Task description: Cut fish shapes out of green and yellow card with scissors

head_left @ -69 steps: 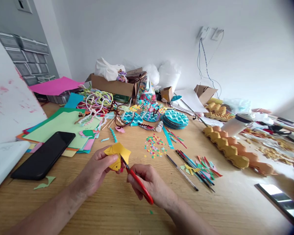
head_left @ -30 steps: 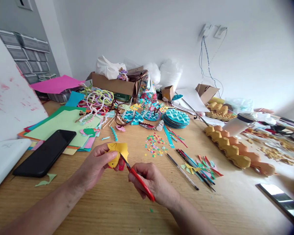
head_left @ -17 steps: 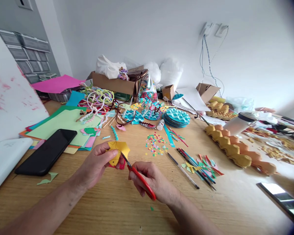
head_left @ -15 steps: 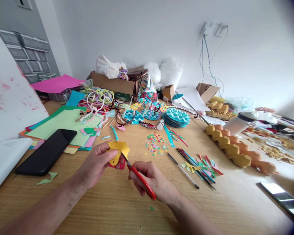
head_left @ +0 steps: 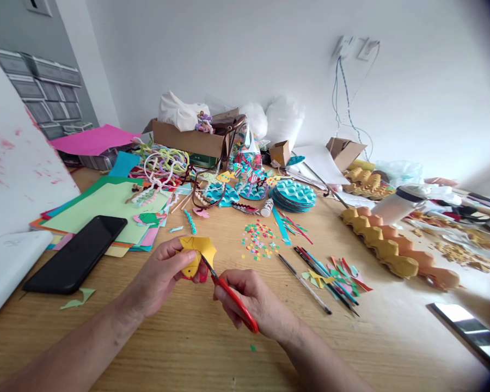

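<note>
Between thumb and fingers, my left hand [head_left: 163,272] pinches a yellow piece of paper [head_left: 206,247] with a fish outline drawn on it. Something red, perhaps more paper, shows beneath it under the fingertips. My right hand [head_left: 249,299] is closed round the red handles of a pair of scissors [head_left: 234,302]. The scissors' dark blades lie at the yellow paper, close to the drawn line. Just ahead of the hands is a scatter of coloured paper dots [head_left: 259,239]. A tiny green scrap [head_left: 252,347] lies on the table below my right hand.
At left are a black phone [head_left: 77,253] and a stack of coloured paper [head_left: 96,204]. Pencils [head_left: 329,277] and paper strips lie at right, near egg-carton strips [head_left: 375,242] and a white tumbler [head_left: 400,202]. Blue wavy discs [head_left: 294,196] and a cardboard box [head_left: 188,136] stand behind.
The hands, yellow paper and scissors keep almost the same place. The scissor blades look slightly closer together at the paper; the view has shifted a little.
</note>
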Demonstrator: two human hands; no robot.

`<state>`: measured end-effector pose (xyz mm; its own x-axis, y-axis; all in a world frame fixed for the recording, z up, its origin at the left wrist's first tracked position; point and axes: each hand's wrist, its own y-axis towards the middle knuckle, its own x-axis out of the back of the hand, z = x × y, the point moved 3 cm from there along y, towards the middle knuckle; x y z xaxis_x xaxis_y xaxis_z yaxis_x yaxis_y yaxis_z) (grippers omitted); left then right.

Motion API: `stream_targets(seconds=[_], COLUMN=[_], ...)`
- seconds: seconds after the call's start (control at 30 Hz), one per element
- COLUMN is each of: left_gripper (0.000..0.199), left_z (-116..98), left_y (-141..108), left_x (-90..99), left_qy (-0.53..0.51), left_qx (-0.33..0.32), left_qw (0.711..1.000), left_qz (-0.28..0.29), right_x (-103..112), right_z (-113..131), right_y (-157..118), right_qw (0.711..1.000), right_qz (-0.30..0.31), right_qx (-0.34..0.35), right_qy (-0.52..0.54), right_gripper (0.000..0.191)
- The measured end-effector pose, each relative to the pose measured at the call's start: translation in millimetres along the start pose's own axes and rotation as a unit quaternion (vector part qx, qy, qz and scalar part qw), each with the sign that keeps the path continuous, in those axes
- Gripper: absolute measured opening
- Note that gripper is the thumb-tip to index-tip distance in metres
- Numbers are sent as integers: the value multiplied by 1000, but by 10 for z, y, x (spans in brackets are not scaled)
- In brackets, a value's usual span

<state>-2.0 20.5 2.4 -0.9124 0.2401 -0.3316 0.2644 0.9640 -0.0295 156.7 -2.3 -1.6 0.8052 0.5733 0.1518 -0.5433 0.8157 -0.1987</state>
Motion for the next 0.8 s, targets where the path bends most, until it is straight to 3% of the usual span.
stream_targets(seconds=[0.8], left_gripper=[10], left_z=[-27], left_y=[9], left_x=[-6], left_qy=[4], left_qx=[4], left_qw=[1000], left_qz=[10], right_x=[45], right_z=[8], right_y=[-14], right_qw=[1000], right_qz=[3], right_qx=[7], right_qy=[-8], right_gripper=[32])
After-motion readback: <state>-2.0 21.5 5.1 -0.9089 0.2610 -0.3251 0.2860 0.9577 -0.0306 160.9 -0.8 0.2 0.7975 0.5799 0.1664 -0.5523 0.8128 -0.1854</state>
